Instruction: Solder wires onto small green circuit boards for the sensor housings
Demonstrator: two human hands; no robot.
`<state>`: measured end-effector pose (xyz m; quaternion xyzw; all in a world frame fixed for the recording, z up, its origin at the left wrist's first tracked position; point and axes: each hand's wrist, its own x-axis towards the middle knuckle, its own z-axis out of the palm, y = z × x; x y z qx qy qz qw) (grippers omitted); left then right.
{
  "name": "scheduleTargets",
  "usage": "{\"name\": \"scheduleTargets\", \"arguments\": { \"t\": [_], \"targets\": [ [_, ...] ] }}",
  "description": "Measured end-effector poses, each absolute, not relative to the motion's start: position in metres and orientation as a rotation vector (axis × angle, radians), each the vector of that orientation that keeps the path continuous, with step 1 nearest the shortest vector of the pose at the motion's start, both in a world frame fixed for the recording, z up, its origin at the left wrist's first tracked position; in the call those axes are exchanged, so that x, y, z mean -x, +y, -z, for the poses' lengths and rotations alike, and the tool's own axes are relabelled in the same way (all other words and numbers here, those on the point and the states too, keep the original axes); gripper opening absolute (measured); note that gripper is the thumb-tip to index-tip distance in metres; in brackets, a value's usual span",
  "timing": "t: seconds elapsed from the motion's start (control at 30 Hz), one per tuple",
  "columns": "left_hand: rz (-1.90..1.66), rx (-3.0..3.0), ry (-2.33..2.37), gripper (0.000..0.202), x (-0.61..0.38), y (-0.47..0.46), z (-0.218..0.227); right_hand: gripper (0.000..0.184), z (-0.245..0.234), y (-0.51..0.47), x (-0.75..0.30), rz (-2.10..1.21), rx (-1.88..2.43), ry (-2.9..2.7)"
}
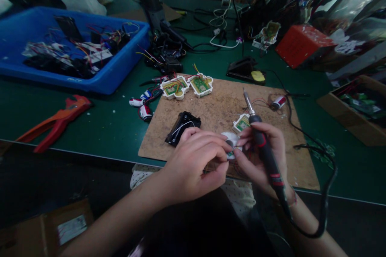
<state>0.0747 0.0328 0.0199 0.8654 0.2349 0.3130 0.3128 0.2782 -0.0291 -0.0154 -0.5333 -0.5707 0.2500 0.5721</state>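
Note:
My right hand (265, 160) is closed around a soldering iron (265, 156), its metal tip pointing up and away. The same hand's thumb and fingertips also touch a small round white part (229, 135) with a dark centre. My left hand (199, 160) pinches that part from the other side, its fingers partly covering it. Just beyond lies a white-framed circuit board (242, 123). Near my left fingers a black plastic housing (182, 128) rests on the brown board (159, 140). Farther back sit two more white-framed green circuit boards (201, 85), (175, 87) with wires.
At left are a blue bin (120, 70) of wired parts and an orange-red cutter (60, 118). Wired red-and-white cylinders (145, 112) lie beside the brown board. A black stand with yellow sponge (257, 76), a red box (304, 46) and a cardboard box (350, 116) stand rightward.

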Motion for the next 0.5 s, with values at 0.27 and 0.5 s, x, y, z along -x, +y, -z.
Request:
{"name": "scheduleTargets", "arguments": {
  "t": [0.27, 0.5],
  "targets": [
    [-0.782, -2.22, 0.621, 0.014, -0.077, 0.04, -0.016, 0.066, 0.015, -0.031, -0.279, -0.628, 1.235, -1.321],
    [-0.737, -2.195, 0.623, 0.016, -0.077, 0.045, -0.021, 0.042, 0.009, -0.027, -0.28, -0.418, 1.222, -1.058]
  ]
}}
